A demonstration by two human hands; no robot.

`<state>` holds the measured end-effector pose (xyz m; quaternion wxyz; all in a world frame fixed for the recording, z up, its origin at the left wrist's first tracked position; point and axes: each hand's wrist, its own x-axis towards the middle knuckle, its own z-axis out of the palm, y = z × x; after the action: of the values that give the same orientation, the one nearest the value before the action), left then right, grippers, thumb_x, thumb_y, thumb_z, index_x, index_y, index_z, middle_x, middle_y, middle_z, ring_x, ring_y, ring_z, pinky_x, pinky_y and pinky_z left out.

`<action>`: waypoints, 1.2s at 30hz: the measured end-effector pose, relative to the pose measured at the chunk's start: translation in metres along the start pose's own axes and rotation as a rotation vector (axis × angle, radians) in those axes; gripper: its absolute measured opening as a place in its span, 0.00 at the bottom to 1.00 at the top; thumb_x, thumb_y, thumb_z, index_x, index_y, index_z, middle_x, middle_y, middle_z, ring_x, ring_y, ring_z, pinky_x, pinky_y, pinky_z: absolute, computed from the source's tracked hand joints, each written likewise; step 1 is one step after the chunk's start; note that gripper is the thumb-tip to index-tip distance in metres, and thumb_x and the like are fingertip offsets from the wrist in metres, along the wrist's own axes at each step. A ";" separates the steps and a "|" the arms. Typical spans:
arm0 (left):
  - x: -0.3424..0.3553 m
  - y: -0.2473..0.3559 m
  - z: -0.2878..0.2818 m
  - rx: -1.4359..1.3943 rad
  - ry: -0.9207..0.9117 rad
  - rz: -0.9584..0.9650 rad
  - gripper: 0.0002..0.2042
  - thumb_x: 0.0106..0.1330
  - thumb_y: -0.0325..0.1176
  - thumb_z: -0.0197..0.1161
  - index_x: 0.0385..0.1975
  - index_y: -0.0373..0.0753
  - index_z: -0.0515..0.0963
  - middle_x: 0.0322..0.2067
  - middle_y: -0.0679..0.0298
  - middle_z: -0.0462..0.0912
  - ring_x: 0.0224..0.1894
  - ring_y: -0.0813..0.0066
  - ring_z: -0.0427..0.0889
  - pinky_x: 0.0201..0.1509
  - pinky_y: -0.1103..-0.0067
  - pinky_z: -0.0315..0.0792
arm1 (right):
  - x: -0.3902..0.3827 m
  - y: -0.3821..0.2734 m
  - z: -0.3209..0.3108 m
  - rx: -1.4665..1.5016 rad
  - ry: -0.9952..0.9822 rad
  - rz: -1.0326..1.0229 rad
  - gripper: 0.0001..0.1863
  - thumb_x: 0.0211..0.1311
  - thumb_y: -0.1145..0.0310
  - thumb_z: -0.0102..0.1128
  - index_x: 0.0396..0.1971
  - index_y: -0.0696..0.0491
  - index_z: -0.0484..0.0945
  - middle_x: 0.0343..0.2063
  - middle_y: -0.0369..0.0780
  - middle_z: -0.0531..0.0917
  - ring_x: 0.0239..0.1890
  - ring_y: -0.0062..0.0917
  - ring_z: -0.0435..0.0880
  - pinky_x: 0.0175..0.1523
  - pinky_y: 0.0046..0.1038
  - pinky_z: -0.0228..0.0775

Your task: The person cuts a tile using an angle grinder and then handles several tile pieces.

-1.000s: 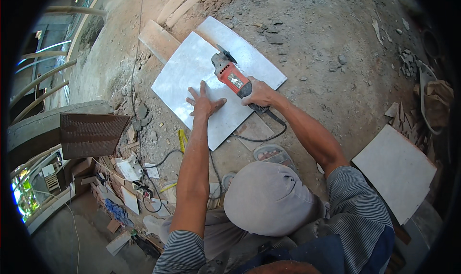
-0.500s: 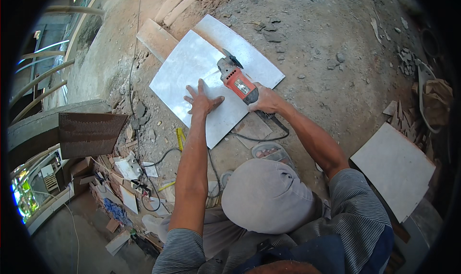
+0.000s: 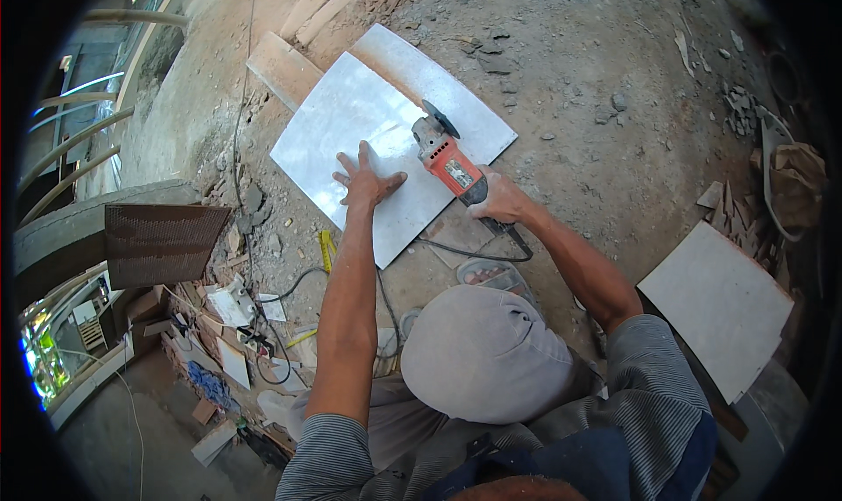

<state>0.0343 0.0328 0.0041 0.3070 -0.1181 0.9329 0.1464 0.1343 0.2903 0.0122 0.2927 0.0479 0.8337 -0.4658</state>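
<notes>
My left hand [image 3: 367, 185] presses on a white square tile [image 3: 323, 141] with fingers spread. My right hand [image 3: 498, 196] grips the rear of a red-and-grey angle grinder [image 3: 447, 161], whose dark disc [image 3: 440, 119] is at the tile's upper right part, where a thin line runs across the surface. Whether the disc touches the tile I cannot tell. A second white tile [image 3: 481, 125] lies underneath, sticking out to the right. The grinder's black cord [image 3: 482, 257] loops down from my right hand across the ground.
A tan offcut [image 3: 281, 67] lies behind the tiles. Left are a brown ribbed-backed tile [image 3: 162, 242], a yellow measuring tape [image 3: 326, 248], wires and a white socket block [image 3: 230, 304]. Another white tile [image 3: 710, 308] lies right, near broken scraps [image 3: 744, 108]. My knee [image 3: 478, 352] is below the work.
The grinder and my right hand have moved right and toward me over the tile. My left hand stays spread on it. The whole view has shifted slightly.
</notes>
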 end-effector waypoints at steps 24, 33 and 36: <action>0.000 -0.002 0.001 0.010 0.017 -0.005 0.58 0.41 0.56 0.75 0.71 0.61 0.41 0.71 0.50 0.27 0.71 0.34 0.35 0.62 0.35 0.52 | -0.043 0.024 -0.003 0.030 -0.030 0.025 0.44 0.32 0.58 0.70 0.54 0.62 0.65 0.40 0.53 0.80 0.43 0.43 0.81 0.50 0.34 0.72; -0.001 -0.005 0.001 0.000 0.064 0.041 0.59 0.37 0.58 0.77 0.71 0.57 0.45 0.70 0.42 0.32 0.68 0.24 0.37 0.65 0.43 0.53 | -0.061 0.024 -0.005 0.060 -0.037 0.037 0.46 0.32 0.58 0.70 0.56 0.62 0.65 0.43 0.52 0.79 0.46 0.41 0.79 0.53 0.33 0.70; -0.002 0.001 0.002 0.008 0.042 0.021 0.59 0.37 0.58 0.76 0.71 0.58 0.45 0.70 0.43 0.32 0.68 0.25 0.37 0.63 0.40 0.54 | -0.067 0.035 -0.004 0.096 -0.031 0.029 0.46 0.31 0.58 0.71 0.56 0.62 0.65 0.45 0.52 0.78 0.48 0.40 0.77 0.56 0.32 0.68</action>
<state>0.0367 0.0345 0.0041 0.2862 -0.1103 0.9409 0.1433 0.1998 0.3257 0.0230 0.3099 0.0668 0.8048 -0.5017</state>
